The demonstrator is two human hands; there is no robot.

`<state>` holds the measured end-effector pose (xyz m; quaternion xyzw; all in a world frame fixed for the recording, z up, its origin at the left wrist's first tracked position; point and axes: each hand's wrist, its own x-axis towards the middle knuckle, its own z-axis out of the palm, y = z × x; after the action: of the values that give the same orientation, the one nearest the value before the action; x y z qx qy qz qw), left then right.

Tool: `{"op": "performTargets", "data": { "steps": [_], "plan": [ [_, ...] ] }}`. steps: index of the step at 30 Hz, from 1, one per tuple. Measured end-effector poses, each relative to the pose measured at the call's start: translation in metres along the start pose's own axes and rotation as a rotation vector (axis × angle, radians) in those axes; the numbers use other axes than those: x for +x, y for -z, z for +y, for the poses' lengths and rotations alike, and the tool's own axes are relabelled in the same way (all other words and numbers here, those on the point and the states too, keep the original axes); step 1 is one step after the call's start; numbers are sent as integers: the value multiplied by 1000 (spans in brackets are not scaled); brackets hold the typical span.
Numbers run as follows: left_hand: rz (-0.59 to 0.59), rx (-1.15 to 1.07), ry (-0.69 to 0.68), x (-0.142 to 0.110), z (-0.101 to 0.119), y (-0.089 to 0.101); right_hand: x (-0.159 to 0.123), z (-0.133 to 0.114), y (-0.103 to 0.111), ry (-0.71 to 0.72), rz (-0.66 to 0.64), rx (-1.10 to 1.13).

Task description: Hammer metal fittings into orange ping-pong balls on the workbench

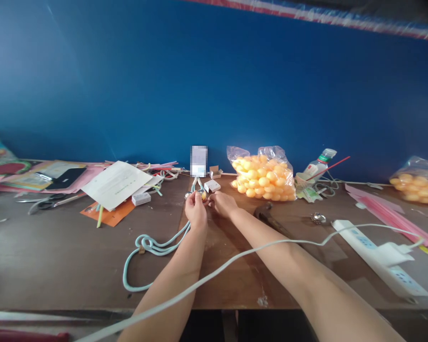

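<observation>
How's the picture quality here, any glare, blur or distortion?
Head view throughout: highlights glint on the clear plastic bag of orange balls right of centre; pale sheen at upper left of the blue wall; soft, stretched edges; upright pale rectangle pixelated.

Workshop-like place: cluttered table (221,266), scissors (49,203), power strip (374,256).

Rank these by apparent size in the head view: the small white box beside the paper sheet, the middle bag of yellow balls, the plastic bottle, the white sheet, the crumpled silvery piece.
1. Middle bag
2. White sheet
3. Plastic bottle
4. Small white box and silvery piece: too alike to rank
</observation>
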<state>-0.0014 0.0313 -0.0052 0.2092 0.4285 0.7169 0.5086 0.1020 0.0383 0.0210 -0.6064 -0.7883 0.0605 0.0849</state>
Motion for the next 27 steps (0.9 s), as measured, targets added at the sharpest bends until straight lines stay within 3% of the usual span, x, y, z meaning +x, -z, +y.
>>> {"op": "performTargets", "data": {
  "steps": [11, 20, 23, 27],
  "plan": [
    [-49, -4, -18, 0, -2, 2, -5, -8, -8, 16, 110, -39],
    [-68, 29, -5, -1, -6, 0, -24, 24, 3, -48, 118, -122],
    [-82, 36, 41, -3, -6, -1, -30, 34, 12, -98, 227, 43],
    [-162, 68, 158, -7, -7, -2, -40, 42, 25, -194, 289, 557]
  ]
}}
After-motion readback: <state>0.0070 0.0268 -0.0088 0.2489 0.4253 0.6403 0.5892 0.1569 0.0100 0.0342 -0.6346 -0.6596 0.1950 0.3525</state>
